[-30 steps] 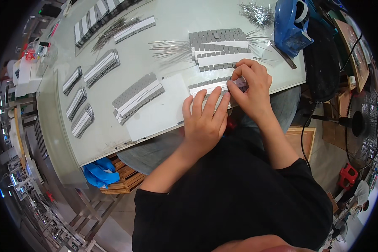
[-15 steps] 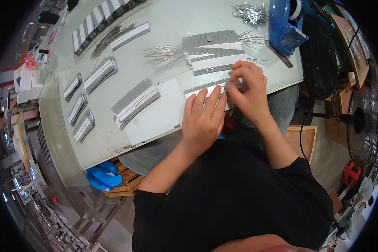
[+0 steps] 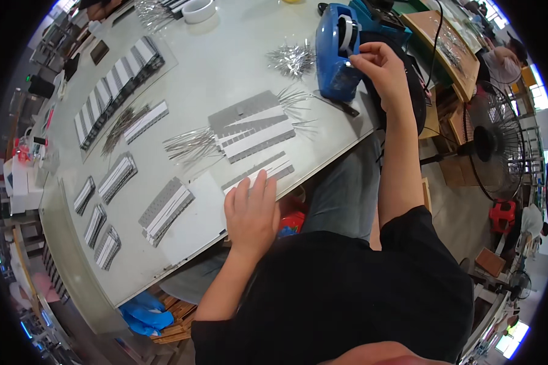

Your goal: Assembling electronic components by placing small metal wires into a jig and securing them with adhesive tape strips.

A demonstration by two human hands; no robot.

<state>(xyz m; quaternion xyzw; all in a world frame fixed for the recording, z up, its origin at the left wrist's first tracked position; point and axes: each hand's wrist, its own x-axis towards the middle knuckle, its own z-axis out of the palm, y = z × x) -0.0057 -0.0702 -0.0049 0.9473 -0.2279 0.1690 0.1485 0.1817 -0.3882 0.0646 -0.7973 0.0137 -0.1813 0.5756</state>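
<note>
My left hand (image 3: pixel 253 213) lies with its fingers stretched out over a narrow grey-and-white strip (image 3: pixel 280 165) at the table's near edge. The hand covers part of the strip. At the upper right, my right hand (image 3: pixel 384 76) is at the blue tape dispenser (image 3: pixel 333 76), its thumb and forefinger pinched together by the tape (image 3: pixel 348 36). The bit of tape between the fingertips is barely visible. Just beyond the strip sits a larger stack of grey-and-white strips (image 3: pixel 253 125), with thin metal wires (image 3: pixel 192 145) sticking out on both sides.
A pile of silvery wires (image 3: pixel 292 59) lies left of the dispenser, and a dark flat blade (image 3: pixel 345 107) in front of it. More strip bundles (image 3: pixel 167 210) are spread over the left of the table (image 3: pixel 225 55). A black fan (image 3: pixel 484 143) stands at the right.
My right hand has left the strip and reached up and right to the tape dispenser. My left hand stays on the strip. The whole view has shifted and turned.
</note>
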